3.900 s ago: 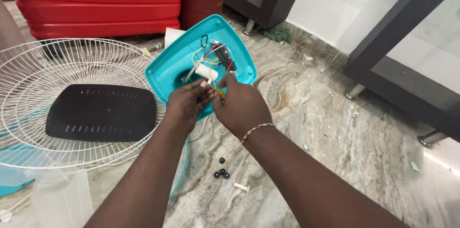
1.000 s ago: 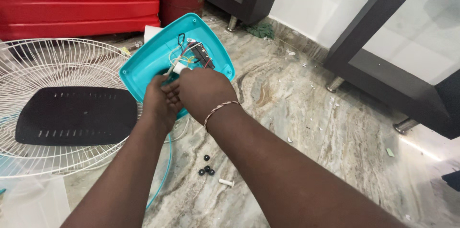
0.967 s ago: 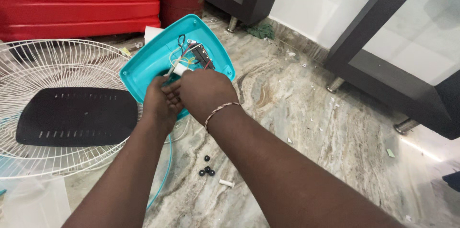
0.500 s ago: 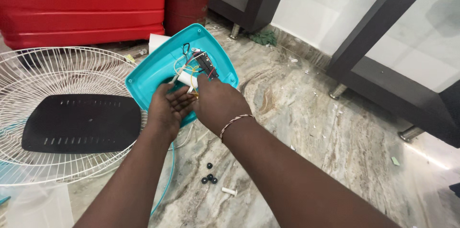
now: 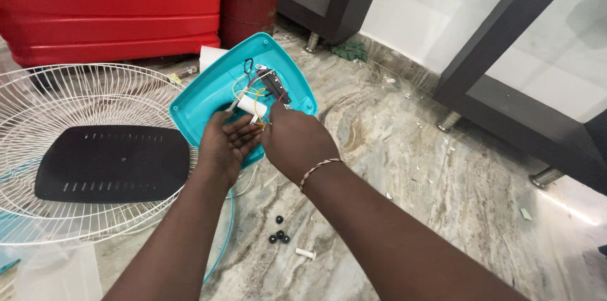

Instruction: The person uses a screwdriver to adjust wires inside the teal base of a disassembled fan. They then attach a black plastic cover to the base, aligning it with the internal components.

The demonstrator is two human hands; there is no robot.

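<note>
Hands, two, bare, both over the teal fan base cover (image 5: 208, 95), which lies inner side up on the marble floor (image 5: 404, 168), tilted with its long axis running from about 7 o'clock to 1 o'clock.

Left hand (image 5: 226, 143): palm up, fingers loosely spread, at the cover's 6 o'clock edge; nothing clamped that shows, the fingertips just under the yellow wires (image 5: 256, 100).

Right hand (image 5: 294, 143): back toward the camera, fingers drawn together toward the wires at its 10 o'clock; the fingertips are hidden behind the knuckles, so whether they pinch a wire cannot be told. A thin bracelet (image 5: 319, 167) sits on this wrist.

Wiring: white cylindrical capacitor (image 5: 250, 106) lying at 12 o'clock of the left hand, touching or just beside its fingertips; its long axis slants 10 to 4 o'clock. Black switch block (image 5: 273, 85) at 12 o'clock of the right hand, near but apart. The two hands are about equally close to the wires, the right slightly nearer the switch block.

Surroundings: white wire fan guard (image 5: 76, 98) at 9 o'clock, with a black slotted plate (image 5: 110, 162) lying on it; small black caps (image 5: 278, 233) and a white plug (image 5: 305, 253) on the floor at 6 o'clock; red containers (image 5: 107, 4) at 11 o'clock.
</note>
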